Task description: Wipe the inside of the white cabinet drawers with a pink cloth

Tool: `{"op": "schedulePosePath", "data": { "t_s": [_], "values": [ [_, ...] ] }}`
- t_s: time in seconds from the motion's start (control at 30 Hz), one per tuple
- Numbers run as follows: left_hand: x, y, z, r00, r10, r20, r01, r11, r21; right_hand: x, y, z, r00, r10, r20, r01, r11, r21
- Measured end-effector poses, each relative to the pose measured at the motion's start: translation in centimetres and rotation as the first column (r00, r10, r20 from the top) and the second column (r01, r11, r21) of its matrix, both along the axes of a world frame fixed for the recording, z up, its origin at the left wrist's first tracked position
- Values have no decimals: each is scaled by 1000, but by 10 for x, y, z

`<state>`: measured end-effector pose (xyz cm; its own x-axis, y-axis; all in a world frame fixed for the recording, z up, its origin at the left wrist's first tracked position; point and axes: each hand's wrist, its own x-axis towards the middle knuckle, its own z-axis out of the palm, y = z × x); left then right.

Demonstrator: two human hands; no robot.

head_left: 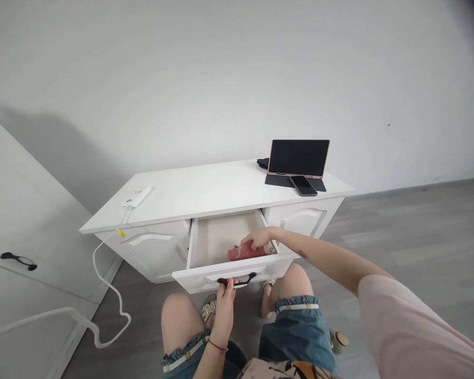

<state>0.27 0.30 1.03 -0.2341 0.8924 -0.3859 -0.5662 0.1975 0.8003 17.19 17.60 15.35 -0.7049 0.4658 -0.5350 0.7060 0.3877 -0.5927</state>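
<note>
The white drawer (213,231) in the middle of a low cabinet is pulled out. My left hand (226,295) has its fingers closed on the left part of the black drawer handle (243,282). Inside the drawer, my right hand (256,239) reaches in from the right, its fingers curled onto a flat pinkish-red item (243,251) at the front right. That item looks like a folded cloth or pouch; its exact kind is unclear. Part of it is hidden under the hand.
On the white cabinet top (197,184) stand a tablet (299,158) on its folding cover, a phone (303,186) and a white power strip (139,197). Its cable (118,295) hangs down left. A jar (338,340) stands on the floor by my leg.
</note>
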Motion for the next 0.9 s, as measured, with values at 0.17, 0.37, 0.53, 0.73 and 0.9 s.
{"op": "schedulePosePath", "data": {
  "t_s": [0.17,0.37,0.53,0.73,0.9],
  "values": [
    [0,0,-2,1000,13,25,-13,1000,-2,43,-68,59,932,-62,-356,251,820,514],
    [0,-2,-1,999,-1,34,0,1000,21,59,-163,-11,679,-466,-567,713,234,661],
    [1,-4,8,996,5,90,-8,1000,24,22,-180,-78,610,-548,-573,705,43,708],
    [-2,-7,3,957,19,288,-24,1000,16,-31,-177,-79,692,-464,-554,660,93,746],
    [-5,-10,-2,967,35,253,-47,998,40,-75,-177,-67,808,-415,-417,540,242,806]
  ]
}}
